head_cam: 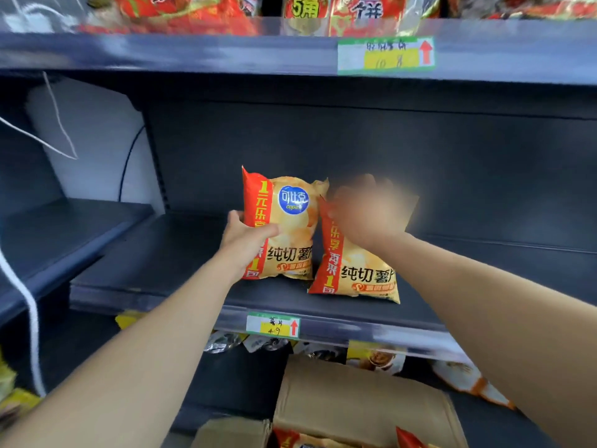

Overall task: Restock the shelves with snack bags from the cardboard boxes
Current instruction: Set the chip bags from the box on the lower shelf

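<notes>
Yellow chip bag (pixel 290 224) held upright in left grip (pixel 247 237), second bag (pixel 358 270) under blurred right grip (pixel 368 211), hold unclear

wide open room on the shelf (pixel 155 250) left of the left bag (pixel 290 234), right of the right bag (pixel 365 273), and behind both. the upper shelf (pixel 193 53) limits the height. the bags touch near the top, no passage between.

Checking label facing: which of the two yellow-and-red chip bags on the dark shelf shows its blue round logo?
The left yellow-and-red chip bag, held by the left hand. On the right bag, the right hand covers the top, hiding any logo.
</notes>
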Available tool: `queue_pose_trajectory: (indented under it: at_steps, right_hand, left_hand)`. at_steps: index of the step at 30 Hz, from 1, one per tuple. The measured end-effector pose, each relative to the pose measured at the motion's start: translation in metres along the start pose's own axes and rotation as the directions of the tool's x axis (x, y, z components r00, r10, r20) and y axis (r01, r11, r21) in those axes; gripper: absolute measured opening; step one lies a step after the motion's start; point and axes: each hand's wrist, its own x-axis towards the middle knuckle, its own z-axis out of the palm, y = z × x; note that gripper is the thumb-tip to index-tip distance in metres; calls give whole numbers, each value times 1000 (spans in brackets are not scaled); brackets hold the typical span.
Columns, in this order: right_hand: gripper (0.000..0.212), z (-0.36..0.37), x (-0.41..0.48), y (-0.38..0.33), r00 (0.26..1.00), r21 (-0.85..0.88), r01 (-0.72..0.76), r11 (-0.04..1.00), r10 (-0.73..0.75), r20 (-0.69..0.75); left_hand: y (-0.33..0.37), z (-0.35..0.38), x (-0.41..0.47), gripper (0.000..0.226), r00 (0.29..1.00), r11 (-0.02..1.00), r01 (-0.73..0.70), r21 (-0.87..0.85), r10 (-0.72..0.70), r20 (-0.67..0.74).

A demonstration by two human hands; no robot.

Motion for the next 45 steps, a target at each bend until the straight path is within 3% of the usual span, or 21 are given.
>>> queue_pose_trajectory:
  at_steps: [5, 8, 10, 13, 16, 18, 19, 21, 24, 27, 30, 36, 42, 45]
  right_hand:
    - [74, 6, 2, 32, 974, 231, 33, 972, -83, 210]
    - [95, 10, 6, 54, 960, 364, 49, 930, -145, 241]
    - [102, 25, 5, 65, 955, 339, -16, 941, -86, 283]
    - [108, 55, -4, 69, 928, 213, -228, 950, 146, 343]
    - [127, 70, -1, 70, 778, 198, -554, 809, 418, 470]
    - [126, 73, 3, 72, 645, 255, -696, 671, 428, 634]
    - [110, 74, 4, 72, 617, 311, -728, 611, 385, 686]
    - [88, 78, 6, 71, 634, 421, -740, 525, 335, 697]
    - [102, 81, 12, 62, 716, 532, -690, 490, 360, 597]
    - [86, 75, 18, 47, 783, 648, -620, 444, 408, 470]
    - [86, 84, 32, 45, 855, 797, -469, 380, 422, 302]
    - [79, 121, 50, 40, 853, 902, -383, 197, 451, 264]
    - [68, 151, 70, 41, 850, 893, -385, 234, 466, 245]
    - [67, 159, 82, 34, 847, 829, -442, 344, 465, 258]
  left_hand:
    - [-10, 21, 7, 55, 997, 996, 69, -57, -70, -17]
    - [-19, 27, 14, 51, 993, 986, 111, -124, -115, -29]
    - [-25, 26, 22, 51, 991, 982, 126, -140, -131, -29]
    - [-31, 26, 32, 50, 992, 983, 120, -139, -125, -23]
    - [-36, 25, 40, 48, 992, 985, 124, -122, -126, -9]
    - [-39, 24, 44, 48, 991, 985, 137, -107, -136, 16]
    - [-40, 23, 46, 48, 990, 986, 140, -94, -138, 30]
    - [-39, 21, 50, 46, 986, 987, 148, -55, -143, 82]
    - [-36, 19, 56, 49, 972, 992, 126, 18, -128, 198]
    - [-29, 15, 69, 59, 985, 996, 41, 74, -53, 166]
    - [-19, 6, 86, 74, 992, 992, -43, 122, 27, 127]
    - [-19, -6, 127, 72, 990, 985, -62, 161, 40, 135]
    - [-30, 2, 155, 61, 997, 982, -55, 182, 46, 55]
    - [-36, 12, 162, 56, 999, 992, -16, 128, 11, 38]
